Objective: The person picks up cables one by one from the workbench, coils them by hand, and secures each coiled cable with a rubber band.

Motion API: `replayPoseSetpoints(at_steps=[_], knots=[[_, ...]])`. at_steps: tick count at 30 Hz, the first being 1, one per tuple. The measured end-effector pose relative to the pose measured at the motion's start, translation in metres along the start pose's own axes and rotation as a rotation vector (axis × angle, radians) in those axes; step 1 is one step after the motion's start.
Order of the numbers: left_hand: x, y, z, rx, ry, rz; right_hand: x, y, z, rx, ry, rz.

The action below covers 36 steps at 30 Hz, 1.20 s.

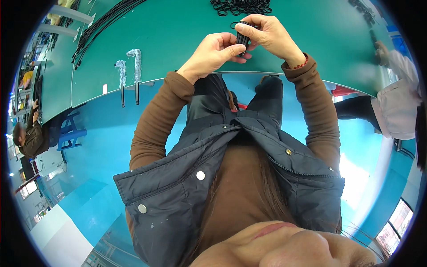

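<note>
Over the green table's near edge, both hands grip a small ribbed black bundle (242,39), which looks like several short black strips or tubes side by side. My left hand (213,52) has its thumb and fingers closed on the bundle's lower part. My right hand (269,38) pinches the upper end between thumb and fingers. A thin black ring (233,25) sticks out at the top, by the right thumb. Whether it goes round the bundle is hidden by the fingers. Just beyond my hands lies a pile of black rings (242,6).
Long black cables or rods (100,29) lie on the green table (173,26) at left. Two plastic-wrapped tools with black shafts (136,66) overhang its near edge. People work at far left (33,138) and right (396,107). A blue stool (71,131) stands at left.
</note>
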<state>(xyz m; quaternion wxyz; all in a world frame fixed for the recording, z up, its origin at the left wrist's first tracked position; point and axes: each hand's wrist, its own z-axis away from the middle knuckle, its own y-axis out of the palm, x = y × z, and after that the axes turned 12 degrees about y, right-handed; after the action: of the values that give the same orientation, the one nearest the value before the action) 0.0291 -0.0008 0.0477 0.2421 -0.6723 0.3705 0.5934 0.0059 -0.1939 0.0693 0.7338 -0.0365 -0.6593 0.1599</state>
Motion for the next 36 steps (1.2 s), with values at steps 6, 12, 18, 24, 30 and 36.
replayPoseSetpoints(at_steps=[6,12,18,24,30,36], knots=[[0.010,0.003,0.001,-0.218,0.160,0.119,-0.014,-0.006,0.010,-0.196,0.094,-0.063],[0.024,0.003,-0.002,-0.219,0.176,-0.003,-0.023,0.014,0.012,-0.219,0.090,0.130],[0.034,0.003,-0.001,-0.188,0.205,-0.239,-0.015,0.022,0.011,-0.183,0.302,-0.304],[0.031,0.008,0.001,-0.216,0.195,-0.161,-0.028,0.027,0.017,-0.194,0.168,-0.121],[0.036,0.002,0.002,-0.099,0.144,-0.237,-0.025,0.013,0.021,-0.017,0.183,0.048],[0.029,0.014,-0.006,-0.064,0.235,-0.198,-0.034,0.019,0.013,-0.171,-0.109,-0.276]])
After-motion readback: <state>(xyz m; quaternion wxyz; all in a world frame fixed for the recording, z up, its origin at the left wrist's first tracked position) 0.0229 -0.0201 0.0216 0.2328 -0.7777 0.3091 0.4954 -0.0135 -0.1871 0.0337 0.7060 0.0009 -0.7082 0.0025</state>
